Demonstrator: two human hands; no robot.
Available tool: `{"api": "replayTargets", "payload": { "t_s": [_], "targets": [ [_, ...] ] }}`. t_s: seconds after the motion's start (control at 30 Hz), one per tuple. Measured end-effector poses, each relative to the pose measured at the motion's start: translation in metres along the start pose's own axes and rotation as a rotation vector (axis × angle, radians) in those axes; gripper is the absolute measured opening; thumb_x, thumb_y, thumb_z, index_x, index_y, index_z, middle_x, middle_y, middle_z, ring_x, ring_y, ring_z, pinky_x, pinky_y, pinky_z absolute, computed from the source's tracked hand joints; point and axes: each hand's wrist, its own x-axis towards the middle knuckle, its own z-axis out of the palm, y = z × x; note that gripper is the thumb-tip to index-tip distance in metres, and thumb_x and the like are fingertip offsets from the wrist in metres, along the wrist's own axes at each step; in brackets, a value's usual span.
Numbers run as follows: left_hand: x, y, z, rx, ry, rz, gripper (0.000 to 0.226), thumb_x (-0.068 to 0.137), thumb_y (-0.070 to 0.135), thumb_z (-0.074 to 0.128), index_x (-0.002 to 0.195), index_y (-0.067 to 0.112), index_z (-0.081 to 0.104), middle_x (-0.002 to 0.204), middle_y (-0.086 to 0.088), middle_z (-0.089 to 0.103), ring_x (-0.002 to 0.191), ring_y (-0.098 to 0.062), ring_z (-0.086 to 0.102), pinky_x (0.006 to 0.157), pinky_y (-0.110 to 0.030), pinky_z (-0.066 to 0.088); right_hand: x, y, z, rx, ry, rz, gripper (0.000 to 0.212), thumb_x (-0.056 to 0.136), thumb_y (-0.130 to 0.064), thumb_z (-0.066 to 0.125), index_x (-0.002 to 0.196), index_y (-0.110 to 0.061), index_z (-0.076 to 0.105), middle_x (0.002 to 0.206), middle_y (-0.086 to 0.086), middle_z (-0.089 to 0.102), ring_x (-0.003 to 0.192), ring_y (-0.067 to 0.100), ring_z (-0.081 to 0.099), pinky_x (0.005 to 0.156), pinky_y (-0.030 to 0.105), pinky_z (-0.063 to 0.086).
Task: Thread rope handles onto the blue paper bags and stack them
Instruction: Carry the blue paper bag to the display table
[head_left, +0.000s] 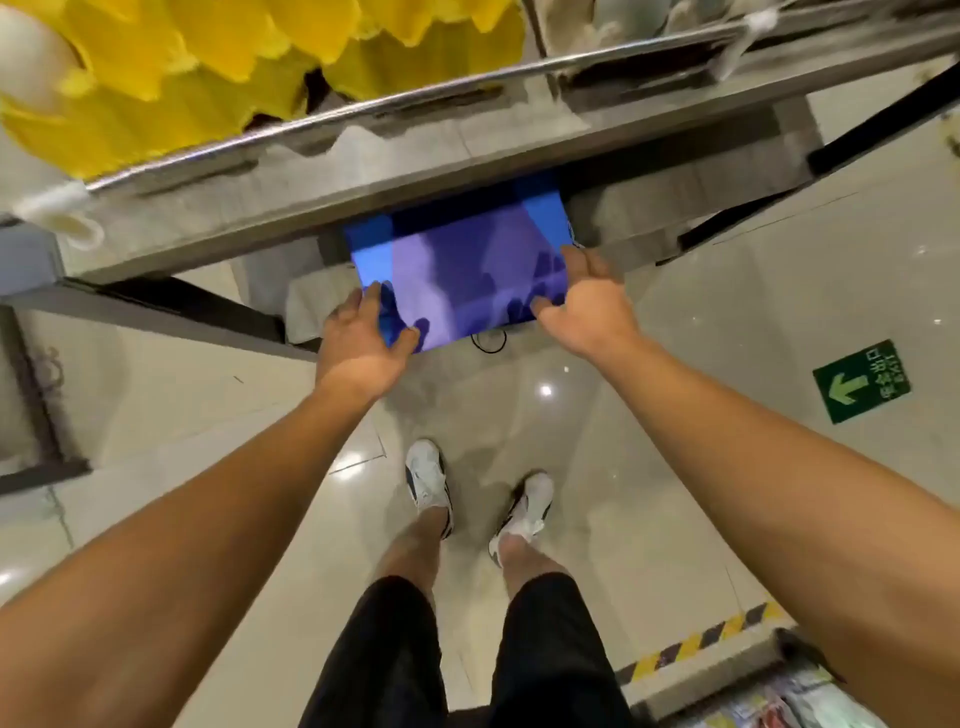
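Two bare forearms reach from the lower corners of the frame toward its centre, above black shorts and white sneakers (428, 483) on the glossy tiled floor (727, 322). At centre frame, the left hand (358, 343) grips the near left corner of a flat, glossy blue paper bag (467, 270), thumb on top and fingers curled beneath. The right hand (582, 301) pinches the bag's near right edge the same way. The bag's far end lies under the edge of a grey table (363, 208). A thin dark rope loop (488, 340) hangs below its near edge. Yellow fabric (156, 67) fills the upper left; a green arrow floor sign (862, 379) sits at right.
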Motion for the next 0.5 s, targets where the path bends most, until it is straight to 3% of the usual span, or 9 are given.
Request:
{"api": "replayTargets", "payload": {
  "t_s": [0.1, 0.17, 0.23, 0.3, 0.4, 0.5],
  "targets": [
    [0.026, -0.008, 0.02, -0.223, 0.129, -0.084, 0.058, 0.086, 0.041, 0.069, 0.125, 0.003, 0.051, 0.114, -0.016, 0.064, 0.104, -0.033, 0.06, 0.088, -0.034, 0.044, 0.038, 0.011, 0.012, 0.053, 0.002, 0.072, 0.071, 0.092, -0.046, 0.057, 0.148, -0.012, 0.031, 0.149, 0.012, 0.035, 0.134, 0.034, 0.038, 0.108, 0.044, 0.038],
    [0.04, -0.012, 0.034, -0.337, 0.149, -0.152, 0.056, 0.086, 0.04, 0.071, 0.128, 0.009, 0.05, 0.111, -0.005, 0.066, 0.1, -0.022, 0.061, 0.084, -0.028, 0.045, 0.062, 0.018, 0.02, 0.147, 0.023, 0.104, 0.072, 0.085, -0.052, 0.058, 0.14, -0.008, 0.043, 0.139, 0.016, 0.045, 0.125, 0.037, 0.046, 0.103, 0.045, 0.043],
    [0.056, -0.014, 0.048, -0.441, 0.187, -0.209, 0.057, 0.087, 0.038, 0.07, 0.135, 0.02, 0.046, 0.117, 0.007, 0.062, 0.102, -0.01, 0.055, 0.086, -0.022, 0.041, 0.087, 0.031, 0.033, 0.276, 0.067, 0.089, 0.077, 0.076, -0.06, 0.056, 0.135, -0.011, 0.049, 0.134, 0.016, 0.052, 0.118, 0.037, 0.054, 0.097, 0.045, 0.049],
    [0.069, -0.015, 0.059, -0.544, 0.217, -0.288, 0.057, 0.089, 0.039, 0.067, 0.139, 0.025, 0.043, 0.117, 0.014, 0.058, 0.105, -0.008, 0.054, 0.09, -0.023, 0.041, 0.109, 0.039, 0.041, 0.408, 0.097, 0.111, 0.08, 0.076, -0.066, 0.056, 0.137, -0.016, 0.047, 0.135, 0.011, 0.054, 0.118, 0.031, 0.056, 0.099, 0.039, 0.049],
    [0.079, -0.014, 0.072, -0.688, 0.266, -0.39, 0.054, 0.088, 0.047, 0.065, 0.135, 0.029, 0.047, 0.116, 0.015, 0.062, 0.107, -0.01, 0.06, 0.098, -0.03, 0.047, 0.129, 0.04, 0.039, 0.502, 0.043, 0.172, 0.069, 0.09, -0.053, 0.061, 0.141, -0.013, 0.039, 0.132, 0.006, 0.051, 0.118, 0.025, 0.053, 0.09, 0.022, 0.037],
    [0.087, -0.017, 0.08, -0.824, 0.307, -0.456, 0.064, 0.074, 0.061, 0.065, 0.128, 0.03, 0.052, 0.116, 0.013, 0.066, 0.107, -0.011, 0.064, 0.101, -0.039, 0.049, 0.143, 0.048, 0.048, 0.606, -0.075, 0.17, 0.058, 0.096, -0.049, 0.056, 0.141, -0.016, 0.039, 0.114, -0.005, 0.046, 0.102, 0.013, 0.046, 0.08, 0.018, 0.032]
  ]
}}
